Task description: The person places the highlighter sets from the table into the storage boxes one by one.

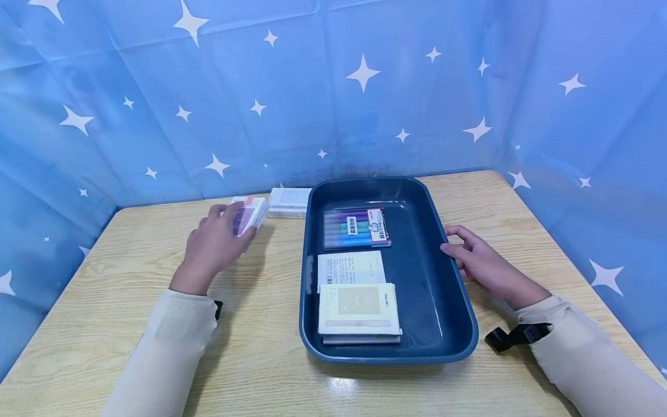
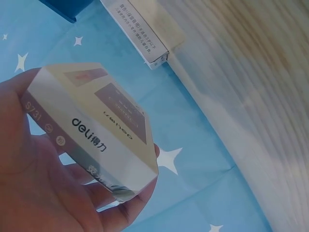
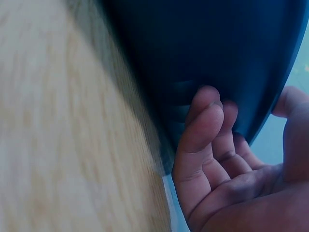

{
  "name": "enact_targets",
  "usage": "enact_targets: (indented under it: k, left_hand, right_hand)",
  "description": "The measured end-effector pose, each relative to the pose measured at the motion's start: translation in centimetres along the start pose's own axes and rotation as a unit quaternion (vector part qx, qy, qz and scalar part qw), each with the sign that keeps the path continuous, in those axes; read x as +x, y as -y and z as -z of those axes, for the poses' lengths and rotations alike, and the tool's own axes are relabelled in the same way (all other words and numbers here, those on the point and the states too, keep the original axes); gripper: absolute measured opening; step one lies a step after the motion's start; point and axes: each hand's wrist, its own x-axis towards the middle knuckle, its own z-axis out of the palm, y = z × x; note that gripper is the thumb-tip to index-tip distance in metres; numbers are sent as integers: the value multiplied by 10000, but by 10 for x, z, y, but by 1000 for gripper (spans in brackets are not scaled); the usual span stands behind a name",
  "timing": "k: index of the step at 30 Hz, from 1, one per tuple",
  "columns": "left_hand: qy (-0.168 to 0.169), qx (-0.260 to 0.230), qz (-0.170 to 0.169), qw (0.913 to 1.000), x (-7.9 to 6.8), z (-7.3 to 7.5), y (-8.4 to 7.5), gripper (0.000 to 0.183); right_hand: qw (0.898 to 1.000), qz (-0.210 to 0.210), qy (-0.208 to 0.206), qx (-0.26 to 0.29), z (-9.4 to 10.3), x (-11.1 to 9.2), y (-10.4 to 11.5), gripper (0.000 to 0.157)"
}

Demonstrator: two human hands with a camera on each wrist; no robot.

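Note:
My left hand [image 1: 212,246] grips a small white and purple Deli box [image 2: 91,130], thumb on one side and fingers on the other. In the head view that box is at the back left of the table, partly covered by the hand. My right hand [image 1: 482,263] pinches the right rim of a dark blue plastic bin [image 1: 427,301]; in the right wrist view its fingers [image 3: 205,121] lie against the outer wall. Inside the bin are a clear pack of coloured pens [image 1: 359,229], a white box [image 1: 351,266] and a pale yellow box [image 1: 359,307] overlapping it.
Another white box [image 1: 289,200] lies by the back edge of the wooden table [image 1: 260,359], between the left hand and the bin. A blue curtain with white stars [image 1: 312,104] hangs behind the table and at its sides.

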Motion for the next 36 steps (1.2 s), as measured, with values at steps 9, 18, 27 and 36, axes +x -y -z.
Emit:
enact_targets:
  k: [9,18,27,36]
  left_hand:
    - [-61,15,-126,9999,-3,2,-6,68]
    - [-205,56,-234,9995,-7,3,-11,67]
    - [-262,69,-301,9992,-11,6,-17,67]
    - [-270,65,-337,9990,-13,6,-22,67]
  right_hand:
    - [10000,-15,4,56,0,-1,1,33]
    - [10000,5,32,59,0,0,0,34]
    - [10000,13,23,12,0,0,0,32]
    - [10000,52,78,22,0,0,0,32]
